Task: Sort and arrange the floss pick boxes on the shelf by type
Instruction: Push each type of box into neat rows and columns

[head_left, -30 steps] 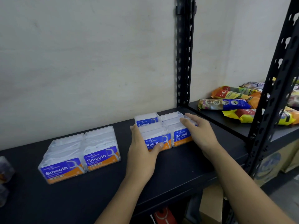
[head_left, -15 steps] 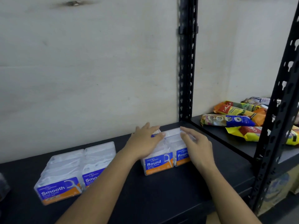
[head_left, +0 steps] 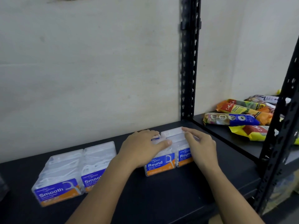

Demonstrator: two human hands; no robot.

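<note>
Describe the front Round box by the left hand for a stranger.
On the black shelf, left of the upright post, lie two groups of clear boxes. The right group's front left box, by the left hand, shows Round in full; the right hand partly covers its neighbour's label.
</note>
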